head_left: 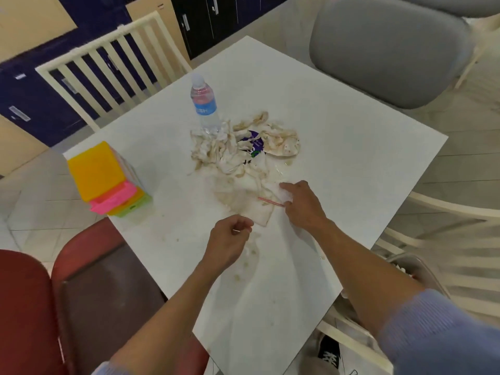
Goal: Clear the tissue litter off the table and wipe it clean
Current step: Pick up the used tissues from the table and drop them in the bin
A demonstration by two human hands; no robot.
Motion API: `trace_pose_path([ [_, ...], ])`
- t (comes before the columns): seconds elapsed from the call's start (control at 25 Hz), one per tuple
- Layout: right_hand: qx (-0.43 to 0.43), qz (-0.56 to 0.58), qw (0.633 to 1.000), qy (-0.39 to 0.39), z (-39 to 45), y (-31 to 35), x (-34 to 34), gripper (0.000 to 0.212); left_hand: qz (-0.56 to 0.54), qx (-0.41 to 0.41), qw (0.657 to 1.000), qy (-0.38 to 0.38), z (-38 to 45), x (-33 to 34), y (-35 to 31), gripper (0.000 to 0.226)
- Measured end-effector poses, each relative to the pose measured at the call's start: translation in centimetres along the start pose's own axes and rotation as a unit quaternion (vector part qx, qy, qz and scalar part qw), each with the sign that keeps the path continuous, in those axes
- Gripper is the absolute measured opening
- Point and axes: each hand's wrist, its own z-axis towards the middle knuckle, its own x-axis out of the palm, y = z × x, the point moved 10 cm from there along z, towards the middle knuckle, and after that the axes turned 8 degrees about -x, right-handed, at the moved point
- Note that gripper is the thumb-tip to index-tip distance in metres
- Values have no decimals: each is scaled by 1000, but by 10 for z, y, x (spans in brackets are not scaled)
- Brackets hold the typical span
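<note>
Nearest the camera, white table (pixel 338 136), stained with brown smears and crumbs along its near part. Left hand (pixel 230 240): fingers curled, pinching a thin sliver against the thumb; what it is cannot be told. Right hand (pixel 300 205): fingers bent down onto a crumpled white tissue (pixel 284 194), gripping it at the near edge of the litter. Red-and-white striped straw (pixel 270 201) lies just beside that hand, on a flat stained tissue (pixel 259 215). Farther back, mid-table: heap of soiled, shredded tissues (pixel 224 150) around a purple wrapper (pixel 253 144). Water bottle (pixel 204 104), upright, touching the heap's far side. Stacked coloured plastic boxes (pixel 108 180) at the left table edge. Chairs surround the table.
</note>
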Motion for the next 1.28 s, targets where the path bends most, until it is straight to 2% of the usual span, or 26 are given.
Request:
trace_pose_path([
  [0.16,13,50,996,-69,-1,3,-18,38,41,22,999,9,19,2,-14,23],
  [0.24,14,97,988,-117,-15,5,-33,32,87,65,993,-36,24,-2,-28,27],
  [0.32,17,146,977,-153,-34,4,-46,27,185,113,971,-102,28,-6,-40,46],
  [0.4,32,179,969,-166,-58,-5,-55,26,274,88,949,-132,39,-7,-38,68],
  [0.44,41,191,967,-166,-70,-11,-57,26,296,67,942,-141,46,-9,-32,69],
  [0.48,51,202,964,-166,-81,-17,-57,27,307,55,938,-151,52,-12,-27,62],
  [0.56,72,219,957,-173,-105,-32,-60,28,311,74,932,-170,58,-14,-27,30],
  [0.64,87,234,950,-185,-128,-50,-64,29,291,75,933,-196,53,-18,-29,16],
  [0.76,105,256,938,-210,-162,-80,-77,31,217,64,941,-252,13,-18,-47,16],
  [0.84,116,275,929,-217,-182,-100,-84,33,123,62,955,-264,-20,-9,-63,19],
  [0.92,124,282,925,-223,-200,-119,-92,32,44,62,964,-257,-51,10,-77,19],
  [1.04,142,275,921,-236,-226,-153,-107,29,-19,49,973,-225,-90,49,-90,12],
  [1.16,161,269,920,-235,-248,-189,-116,29,-48,25,983,-178,-118,95,-92,7],
  [1.28,197,246,922,-225,-267,-224,-113,28,-35,20,988,-152,-134,136,-93,17],
])
